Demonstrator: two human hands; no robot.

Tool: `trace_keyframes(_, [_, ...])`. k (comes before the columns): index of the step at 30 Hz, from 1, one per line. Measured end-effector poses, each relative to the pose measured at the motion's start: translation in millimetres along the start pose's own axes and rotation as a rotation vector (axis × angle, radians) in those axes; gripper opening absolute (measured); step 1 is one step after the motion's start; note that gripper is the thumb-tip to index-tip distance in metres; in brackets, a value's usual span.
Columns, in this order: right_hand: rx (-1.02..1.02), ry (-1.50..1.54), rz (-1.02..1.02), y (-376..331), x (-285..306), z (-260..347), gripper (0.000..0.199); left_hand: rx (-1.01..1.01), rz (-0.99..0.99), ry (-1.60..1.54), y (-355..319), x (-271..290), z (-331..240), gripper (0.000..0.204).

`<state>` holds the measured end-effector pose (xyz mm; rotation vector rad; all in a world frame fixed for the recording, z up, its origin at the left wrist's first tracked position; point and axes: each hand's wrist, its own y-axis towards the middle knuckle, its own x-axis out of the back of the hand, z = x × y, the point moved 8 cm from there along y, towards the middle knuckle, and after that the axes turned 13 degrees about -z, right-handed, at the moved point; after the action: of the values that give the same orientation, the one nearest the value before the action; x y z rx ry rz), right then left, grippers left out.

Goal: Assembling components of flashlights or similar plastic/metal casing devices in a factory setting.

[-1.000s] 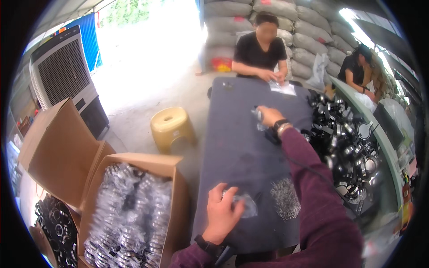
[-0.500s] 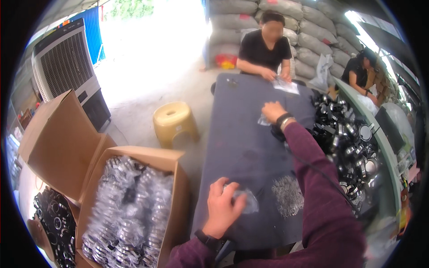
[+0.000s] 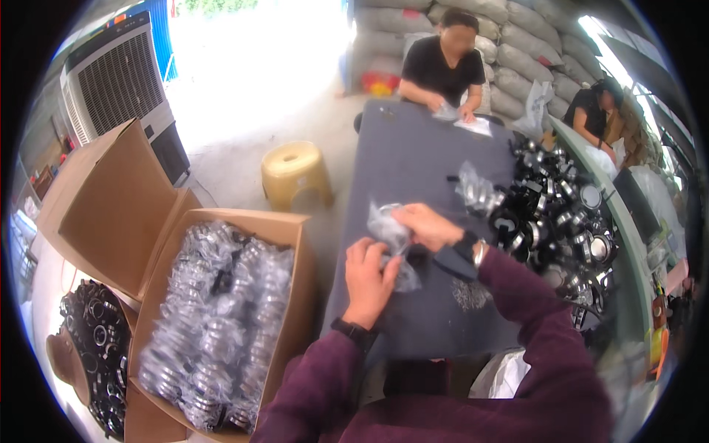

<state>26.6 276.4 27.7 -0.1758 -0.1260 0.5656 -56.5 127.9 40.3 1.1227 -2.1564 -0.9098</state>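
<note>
My left hand point(image 3: 367, 284) is curled over a clear plastic bag point(image 3: 407, 275) on the grey-covered table point(image 3: 436, 325), its fingers bent round the bag's edge. Just beyond it, my right hand point(image 3: 430, 226) pinches another clear bag point(image 3: 389, 225) with something shiny and rounded inside. The two bags touch or overlap; blur hides where one ends. Farther right on the tabletop lies a small row of bagged metal-rimmed parts point(image 3: 476, 190). A patch of small metal pieces point(image 3: 471, 294) sits beside my right forearm.
Loose black and chrome parts point(image 3: 554, 214) are heaped along the table's right side. An open carton point(image 3: 299, 258) of bagged parts stands at left, near a yellow stool point(image 3: 295, 177). Across the table a co-worker point(image 3: 443, 70) handles a clear bag; another person point(image 3: 591, 111) sits farther right.
My right hand has come back from the table's far part to beside my left hand, bringing a bag. The bagged row it partly covered now shows. The whole view has shifted slightly.
</note>
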Motion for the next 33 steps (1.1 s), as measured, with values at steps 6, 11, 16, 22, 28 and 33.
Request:
trace_keyframes(6, [0.127, -0.108, -0.014, -40, -18, -11, 0.023, 0.039, 0.055, 0.064, -4, -3, 2, 0.040])
trace_keyframes(11, [0.115, -0.111, -0.025, -43, -13, -19, 0.021, 0.092, 0.049, 0.059, -6, -2, 8, 0.039])
trace_keyframes(16, [1.287, -0.964, -0.038, -81, -28, 18, 0.016, 0.166, 0.040, 0.053, -4, -1, 8, 0.039])
trace_keyframes(22, [0.622, -0.732, 0.106, -45, -15, -7, 0.016, 0.111, 0.031, 0.094, -6, -1, 9, 0.046])
trace_keyframes(28, [0.194, -0.099, -0.141, -40, -7, -8, 0.024, 0.149, 0.087, 0.035, -9, -7, 15, 0.055])
trace_keyframes(33, [0.272, -0.344, 0.172, -39, -27, 4, 0.017, 0.115, 0.041, 0.056, -5, -3, 14, 0.069])
